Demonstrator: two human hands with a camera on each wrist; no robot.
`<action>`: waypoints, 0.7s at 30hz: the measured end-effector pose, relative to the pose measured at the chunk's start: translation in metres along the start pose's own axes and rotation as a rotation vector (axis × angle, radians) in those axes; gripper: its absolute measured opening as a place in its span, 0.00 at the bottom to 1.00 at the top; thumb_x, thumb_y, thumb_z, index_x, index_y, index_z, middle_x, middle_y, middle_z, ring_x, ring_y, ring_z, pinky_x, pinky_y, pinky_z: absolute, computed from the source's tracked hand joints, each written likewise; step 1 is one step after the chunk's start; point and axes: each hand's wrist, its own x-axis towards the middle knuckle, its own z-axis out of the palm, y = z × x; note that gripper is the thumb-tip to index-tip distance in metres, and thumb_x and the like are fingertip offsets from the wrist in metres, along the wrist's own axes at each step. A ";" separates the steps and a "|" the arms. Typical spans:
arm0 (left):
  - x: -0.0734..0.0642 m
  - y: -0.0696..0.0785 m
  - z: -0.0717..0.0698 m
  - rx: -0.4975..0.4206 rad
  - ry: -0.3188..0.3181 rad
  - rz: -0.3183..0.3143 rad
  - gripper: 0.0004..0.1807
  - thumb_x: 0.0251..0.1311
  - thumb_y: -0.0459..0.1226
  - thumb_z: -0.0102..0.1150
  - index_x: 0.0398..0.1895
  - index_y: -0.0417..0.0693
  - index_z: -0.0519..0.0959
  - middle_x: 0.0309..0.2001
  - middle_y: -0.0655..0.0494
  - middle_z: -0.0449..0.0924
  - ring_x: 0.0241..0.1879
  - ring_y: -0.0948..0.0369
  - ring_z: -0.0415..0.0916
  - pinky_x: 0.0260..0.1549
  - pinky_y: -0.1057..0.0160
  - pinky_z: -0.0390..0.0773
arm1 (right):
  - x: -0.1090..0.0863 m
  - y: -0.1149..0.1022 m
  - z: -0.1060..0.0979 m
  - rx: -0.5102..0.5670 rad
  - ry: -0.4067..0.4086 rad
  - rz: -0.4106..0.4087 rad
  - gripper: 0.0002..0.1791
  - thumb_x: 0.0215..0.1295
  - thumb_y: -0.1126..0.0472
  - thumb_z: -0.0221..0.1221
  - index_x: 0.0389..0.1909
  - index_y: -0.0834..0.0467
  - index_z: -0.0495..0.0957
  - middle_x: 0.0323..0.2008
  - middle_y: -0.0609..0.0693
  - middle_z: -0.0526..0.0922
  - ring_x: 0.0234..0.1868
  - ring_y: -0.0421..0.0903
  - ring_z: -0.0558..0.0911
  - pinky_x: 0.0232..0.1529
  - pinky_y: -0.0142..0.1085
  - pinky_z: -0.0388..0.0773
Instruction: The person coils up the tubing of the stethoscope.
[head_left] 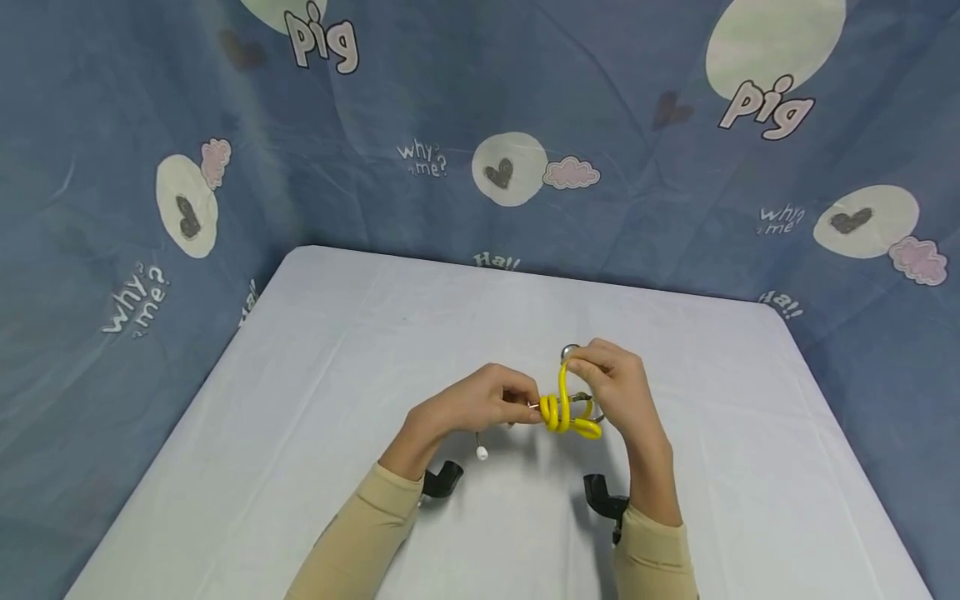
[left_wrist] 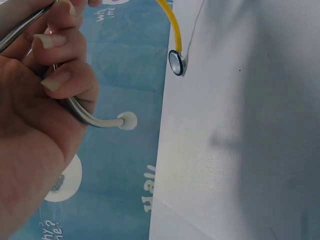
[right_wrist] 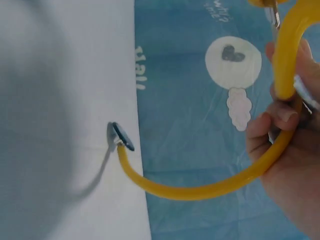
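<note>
stethoscope (head_left: 564, 404) coiled btwn l hand (head_left: 486, 400) & r hand (head_left: 621, 387); l grips metal tubes (left_wrist: 84, 116); r grips yellow tube (right_wrist: 200, 193)

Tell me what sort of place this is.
Probably an improvised recording booth, not certainly: a white-covered table is hemmed in by blue cloth printed with words and hearts. The stethoscope alone doesn't make it a clinic.

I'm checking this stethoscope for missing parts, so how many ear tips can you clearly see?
1: a white ear tip, below the left hand in the head view, at the end of a metal ear tube. Another may be hidden by that hand.
</note>
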 end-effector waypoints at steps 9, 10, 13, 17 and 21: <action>0.001 0.002 0.002 -0.048 -0.027 0.013 0.02 0.63 0.40 0.66 0.32 0.54 0.84 0.23 0.51 0.76 0.24 0.59 0.70 0.26 0.67 0.71 | 0.000 0.009 -0.007 0.123 -0.087 0.134 0.09 0.67 0.58 0.63 0.38 0.58 0.88 0.34 0.45 0.87 0.38 0.47 0.81 0.43 0.38 0.78; 0.000 0.002 0.002 -0.048 -0.027 0.017 0.02 0.63 0.40 0.66 0.32 0.55 0.84 0.23 0.52 0.76 0.23 0.60 0.70 0.25 0.67 0.71 | 0.000 0.010 -0.006 0.128 -0.091 0.137 0.09 0.67 0.58 0.63 0.38 0.59 0.88 0.35 0.44 0.87 0.38 0.48 0.81 0.42 0.40 0.79; 0.000 0.003 0.002 -0.048 -0.028 0.034 0.03 0.63 0.40 0.65 0.32 0.55 0.84 0.22 0.55 0.75 0.23 0.63 0.69 0.25 0.66 0.70 | 0.001 0.013 -0.005 0.140 -0.105 0.155 0.11 0.67 0.58 0.63 0.39 0.62 0.87 0.33 0.42 0.87 0.34 0.49 0.79 0.38 0.42 0.78; -0.001 0.003 0.001 -0.044 -0.018 0.052 0.04 0.63 0.40 0.65 0.33 0.52 0.84 0.23 0.56 0.75 0.23 0.64 0.69 0.25 0.66 0.69 | 0.001 0.016 -0.002 0.154 -0.114 0.167 0.13 0.68 0.58 0.63 0.39 0.65 0.86 0.27 0.43 0.83 0.29 0.48 0.75 0.32 0.36 0.75; -0.002 0.002 -0.001 -0.045 0.002 0.075 0.05 0.64 0.40 0.65 0.34 0.49 0.85 0.24 0.57 0.75 0.24 0.64 0.69 0.26 0.67 0.70 | 0.000 0.017 0.000 0.171 -0.102 0.152 0.12 0.68 0.60 0.62 0.39 0.66 0.86 0.27 0.54 0.81 0.28 0.45 0.75 0.32 0.33 0.76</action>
